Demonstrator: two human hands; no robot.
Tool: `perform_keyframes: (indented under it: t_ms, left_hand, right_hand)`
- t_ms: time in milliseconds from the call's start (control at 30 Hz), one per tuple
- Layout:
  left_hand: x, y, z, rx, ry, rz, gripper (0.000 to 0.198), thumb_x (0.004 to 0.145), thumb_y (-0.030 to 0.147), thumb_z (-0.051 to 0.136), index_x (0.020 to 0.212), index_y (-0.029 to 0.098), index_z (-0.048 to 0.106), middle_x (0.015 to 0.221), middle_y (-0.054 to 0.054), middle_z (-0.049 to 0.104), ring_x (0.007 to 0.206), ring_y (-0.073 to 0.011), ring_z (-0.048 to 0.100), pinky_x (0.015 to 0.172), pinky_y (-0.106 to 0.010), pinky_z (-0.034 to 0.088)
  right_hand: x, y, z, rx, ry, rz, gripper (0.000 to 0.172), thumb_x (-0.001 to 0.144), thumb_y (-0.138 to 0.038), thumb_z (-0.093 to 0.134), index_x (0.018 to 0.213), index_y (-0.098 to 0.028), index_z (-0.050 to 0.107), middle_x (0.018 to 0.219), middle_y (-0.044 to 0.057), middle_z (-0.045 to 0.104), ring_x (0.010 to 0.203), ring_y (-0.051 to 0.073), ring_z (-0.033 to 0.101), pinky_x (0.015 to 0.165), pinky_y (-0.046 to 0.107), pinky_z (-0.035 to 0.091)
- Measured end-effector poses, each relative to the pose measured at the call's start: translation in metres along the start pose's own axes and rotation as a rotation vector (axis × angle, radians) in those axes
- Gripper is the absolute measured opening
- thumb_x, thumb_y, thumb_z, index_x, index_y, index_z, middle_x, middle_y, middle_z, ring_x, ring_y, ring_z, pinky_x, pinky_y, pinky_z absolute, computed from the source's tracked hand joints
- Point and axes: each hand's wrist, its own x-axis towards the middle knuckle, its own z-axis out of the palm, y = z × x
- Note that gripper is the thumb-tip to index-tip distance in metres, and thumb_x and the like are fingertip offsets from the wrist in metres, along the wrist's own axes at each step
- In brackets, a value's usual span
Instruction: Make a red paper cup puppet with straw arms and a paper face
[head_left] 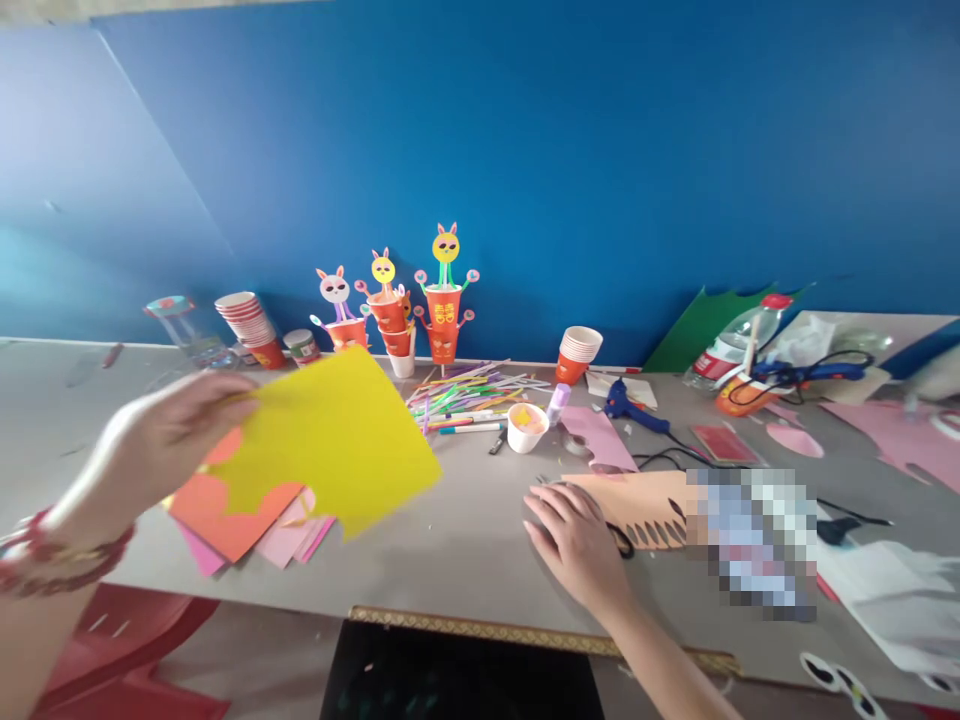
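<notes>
My left hand [176, 425] pinches a yellow sheet of paper [337, 430] by its upper left edge and holds it above the table. Scalloped cutouts run along the sheet's lower left side. Below it lies a pile of orange paper [247, 530] and pink paper [289, 535], partly covered by the sheet. My right hand [574, 535] lies palm down on the table, its fingers stretched out. Beside it, a black loop like a scissors handle [622, 540] shows, the rest hidden. A peach-coloured paper strip [630, 495] with cut notches touches the hand's far side.
Rabbit-faced red cup figures [444, 320] stand along the blue wall. In front lie coloured sticks [472, 390], a small paper cup of scraps [527, 428], a glue stick [558, 403] and a blue glue gun [634, 408]. A plastic bottle [739, 345] stands at right.
</notes>
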Motion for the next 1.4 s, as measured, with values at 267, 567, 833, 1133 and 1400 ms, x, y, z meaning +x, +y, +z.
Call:
perform_keyframes:
  t_ms: [267, 567, 833, 1133, 1400]
  left_hand:
    - [0.013, 0.123, 0.15, -0.605, -0.655, 0.131, 0.023, 0.092, 0.039, 0.047, 0.098, 0.02, 0.06, 0.079, 0.0, 0.068, 0.065, -0.0148, 0.063, 0.059, -0.023, 0.049]
    - [0.014, 0.152, 0.208, -0.445, -0.583, 0.258, 0.015, 0.088, 0.031, 0.053, 0.091, 0.022, 0.064, 0.087, -0.003, 0.07, 0.08, -0.0205, 0.065, 0.072, -0.028, 0.048]
    - [0.005, 0.158, 0.209, -0.359, -0.558, 0.444, 0.022, 0.097, 0.03, 0.046, 0.105, 0.024, 0.065, 0.102, -0.004, 0.07, 0.096, -0.0211, 0.066, 0.083, -0.03, 0.05]
    - [0.015, 0.199, 0.205, -0.253, -0.432, 0.572, 0.028, 0.093, 0.036, 0.055, 0.116, 0.025, 0.066, 0.123, -0.009, 0.061, 0.114, -0.0297, 0.054, 0.098, -0.045, 0.046]
    - [0.045, 0.214, 0.237, -0.145, -0.377, 0.688, 0.032, 0.092, 0.038, 0.059, 0.121, 0.025, 0.066, 0.136, -0.012, 0.056, 0.123, -0.0352, 0.047, 0.103, -0.055, 0.041]
  right_hand:
    - [-0.003, 0.005, 0.003, -0.01, 0.063, -0.03, 0.024, 0.097, -0.023, 0.05, 0.113, -0.018, 0.067, 0.114, 0.011, 0.072, 0.108, 0.029, 0.063, 0.1, 0.049, 0.046]
    - [-0.003, 0.008, 0.002, 0.063, 0.105, -0.035, 0.026, 0.097, -0.013, 0.045, 0.109, -0.018, 0.067, 0.109, 0.01, 0.072, 0.103, 0.028, 0.064, 0.099, 0.05, 0.047]
    - [-0.001, 0.005, 0.001, 0.135, 0.071, 0.027, 0.022, 0.096, -0.014, 0.047, 0.103, -0.02, 0.067, 0.109, 0.009, 0.071, 0.104, 0.028, 0.062, 0.099, 0.052, 0.046]
    - [0.003, 0.004, 0.0, 0.124, 0.047, 0.062, 0.02, 0.091, -0.011, 0.054, 0.101, -0.021, 0.067, 0.105, 0.008, 0.069, 0.104, 0.029, 0.059, 0.097, 0.049, 0.048]
    - [-0.001, 0.006, 0.005, 0.111, 0.063, 0.067, 0.019, 0.091, -0.011, 0.054, 0.101, -0.021, 0.067, 0.11, 0.008, 0.069, 0.108, 0.03, 0.059, 0.099, 0.051, 0.046]
